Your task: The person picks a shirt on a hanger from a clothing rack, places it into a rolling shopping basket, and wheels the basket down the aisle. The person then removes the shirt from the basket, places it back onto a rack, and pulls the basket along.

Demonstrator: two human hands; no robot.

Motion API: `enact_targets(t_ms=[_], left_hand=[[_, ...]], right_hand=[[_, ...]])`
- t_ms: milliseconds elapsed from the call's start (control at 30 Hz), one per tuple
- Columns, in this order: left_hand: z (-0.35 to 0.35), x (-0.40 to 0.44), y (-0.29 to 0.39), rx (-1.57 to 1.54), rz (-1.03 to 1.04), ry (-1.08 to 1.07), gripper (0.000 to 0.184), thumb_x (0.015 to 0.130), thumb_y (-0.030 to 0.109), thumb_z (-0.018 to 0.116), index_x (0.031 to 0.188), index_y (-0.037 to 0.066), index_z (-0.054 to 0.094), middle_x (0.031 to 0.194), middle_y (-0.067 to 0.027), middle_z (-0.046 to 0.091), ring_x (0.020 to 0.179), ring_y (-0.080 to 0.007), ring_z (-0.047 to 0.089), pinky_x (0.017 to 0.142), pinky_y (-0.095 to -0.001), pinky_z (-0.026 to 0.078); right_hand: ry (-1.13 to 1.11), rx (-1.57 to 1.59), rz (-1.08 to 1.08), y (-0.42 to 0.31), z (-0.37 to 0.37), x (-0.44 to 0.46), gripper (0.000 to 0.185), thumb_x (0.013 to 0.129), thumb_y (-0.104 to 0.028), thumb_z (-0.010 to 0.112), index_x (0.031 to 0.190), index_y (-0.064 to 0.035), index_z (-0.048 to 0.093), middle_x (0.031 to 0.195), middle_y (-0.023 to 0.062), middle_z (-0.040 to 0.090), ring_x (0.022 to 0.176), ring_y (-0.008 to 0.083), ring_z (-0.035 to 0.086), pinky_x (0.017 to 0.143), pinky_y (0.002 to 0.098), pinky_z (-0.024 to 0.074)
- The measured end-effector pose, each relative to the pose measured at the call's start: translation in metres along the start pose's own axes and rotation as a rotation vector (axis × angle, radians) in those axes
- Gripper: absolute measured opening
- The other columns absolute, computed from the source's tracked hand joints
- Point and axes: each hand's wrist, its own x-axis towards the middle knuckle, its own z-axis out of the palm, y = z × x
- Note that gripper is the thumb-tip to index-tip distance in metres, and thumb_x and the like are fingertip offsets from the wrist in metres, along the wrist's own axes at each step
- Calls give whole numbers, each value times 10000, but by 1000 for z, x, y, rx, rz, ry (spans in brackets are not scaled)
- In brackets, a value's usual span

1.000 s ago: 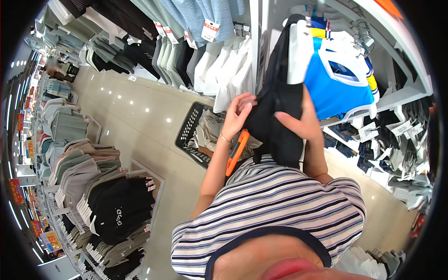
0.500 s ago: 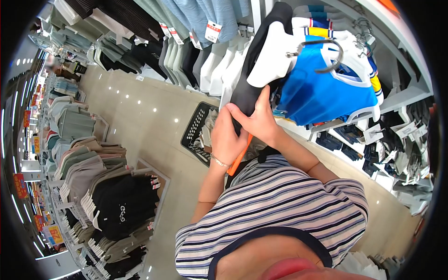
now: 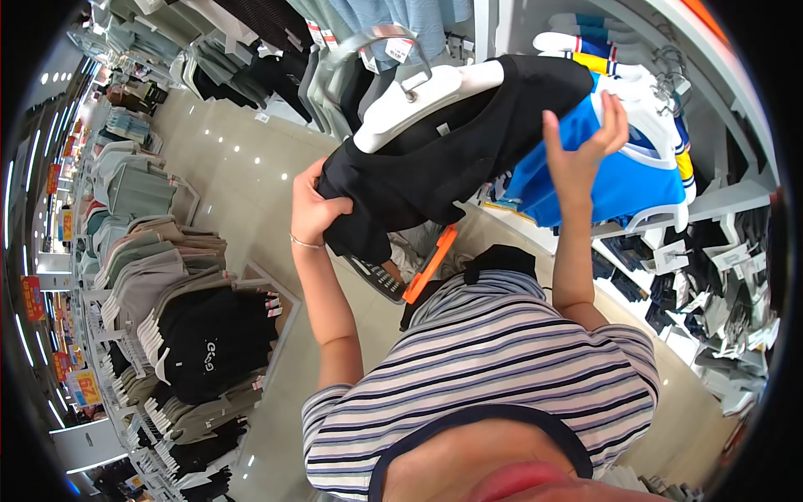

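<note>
A black garment (image 3: 435, 171) hangs spread out on a white hanger (image 3: 410, 105) whose metal hook points up and away from me. My left hand (image 3: 318, 205) grips the garment's left edge, its thumb over the fabric. Beside the right end of the garment is my right hand (image 3: 585, 151), fingers spread and raised, not closed on the cloth. Just beyond it a blue top with white trim (image 3: 535, 188) hangs on the rack. An orange basket handle (image 3: 431, 263) shows under the garment, near my body.
The dark basket (image 3: 381, 280) with light clothes in it is partly hidden below the garment. Racks of clothes (image 3: 209, 343) stand to the left, more hang ahead. At the right are a white shelf frame (image 3: 719, 205) and clothes with white tags (image 3: 669, 255).
The black garment has been unfolded and turned so its neckline and hanger face up. My left hand moved left with its edge; my right hand moved right and opened off the cloth.
</note>
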Motion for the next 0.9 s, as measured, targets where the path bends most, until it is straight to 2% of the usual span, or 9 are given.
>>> enact_targets(t_ms=[100, 133, 233, 367, 533, 667, 767, 833, 900], left_hand=[[-2, 8, 1, -74, -40, -78, 521, 399, -94, 532, 914, -61, 603, 782, -22, 613, 684, -96, 550, 647, -222, 459], [-2, 10, 1, -94, -58, -104, 540, 380, -98, 526, 913, -64, 604, 787, -35, 623, 682, -104, 561, 650, -230, 468], [-3, 20, -11, -156, -77, -197, 563, 402, -125, 547, 959, -62, 603, 829, -39, 631, 729, -102, 569, 668, -227, 470], [8, 26, -17, -191, -171, -192, 552, 362, -126, 532, 903, -50, 609, 817, -54, 643, 717, -127, 591, 698, -240, 478], [14, 37, -30, -227, -202, -269, 586, 408, -141, 589, 988, -56, 598, 876, -50, 642, 790, -123, 589, 741, -241, 467], [20, 41, -47, -117, -89, -265, 522, 505, -113, 622, 1021, -44, 588, 902, -46, 637, 810, -121, 586, 766, -247, 465], [35, 35, -56, 7, -68, -191, 462, 579, -104, 626, 1034, -40, 582, 917, -38, 633, 821, -114, 582, 773, -256, 472], [43, 29, -62, 2, -69, -169, 457, 584, -71, 622, 1038, -27, 585, 907, -26, 631, 815, -102, 574, 754, -248, 469], [50, 21, -73, 32, -55, -162, 453, 573, -69, 595, 1024, -27, 591, 877, -27, 635, 813, -96, 571, 752, -239, 466]], right_hand=[[-54, 137, 96, 26, -5, 11, 781, 703, -190, 750, 1315, -10, 299, 1293, 196, 313, 1208, 315, 311, 1023, 388, 257], [-61, 328, 235, 28, -4, 12, 776, 705, -188, 745, 1316, -14, 301, 1292, 171, 327, 1200, 274, 352, 1008, 353, 297], [-157, 532, 420, 27, -16, 20, 759, 707, -178, 742, 1313, -22, 311, 1268, 149, 361, 1154, 245, 406, 989, 332, 329], [-133, 859, 561, 39, -19, 15, 706, 708, -155, 746, 1282, -37, 352, 1195, 142, 436, 1101, 210, 452, 960, 324, 362], [-165, 864, 553, 46, -29, 13, 658, 701, -100, 748, 1240, -39, 376, 1125, 132, 487, 1045, 203, 492, 927, 318, 393], [-221, 828, 571, 64, -36, 9, 601, 672, -79, 767, 1171, -44, 435, 1079, 106, 518, 987, 187, 523, 886, 300, 416], [-350, 561, 499, 75, -40, 8, 574, 629, -64, 790, 1114, -46, 485, 1050, 74, 536, 948, 167, 535, 855, 278, 423], [-463, 511, 515, 73, -44, 6, 505, 612, -79, 789, 1047, -61, 533, 995, 48, 561, 926, 160, 543, 835, 275, 424], [-687, 307, 286, 81, -48, 5, 445, 609, -97, 772, 993, -52, 553, 941, 67, 574, 892, 185, 560, 812, 281, 429]])
